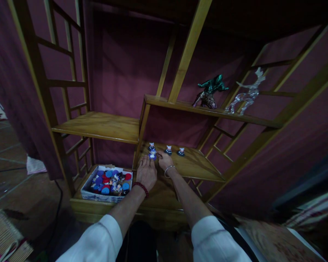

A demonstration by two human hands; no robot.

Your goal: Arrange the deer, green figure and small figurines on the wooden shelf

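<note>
A small blue-and-white figurine (152, 153) on a purple base stands near the front left of the lower right shelf (192, 165). My right hand (165, 162), with a bangle at the wrist, curls its fingers at the figurine's right side. My left hand (147, 174), wearing a dark red bead bracelet, lies palm down with fingers stretched toward the base. Whether those fingertips touch it is hard to see. Behind it is a dark-based figurine (152, 146). Two similar ones, a middle figurine (168, 149) and a right figurine (181, 151), stand in a row beside it.
An open box (104, 197) full of small figurines with red and blue bases sits at lower left. Above it is a wooden shelf (98, 125). The upper right shelf (177, 105) bears a green-and-bronze statue (211, 91) and a clear deer figure (246, 95). Wooden posts frame everything.
</note>
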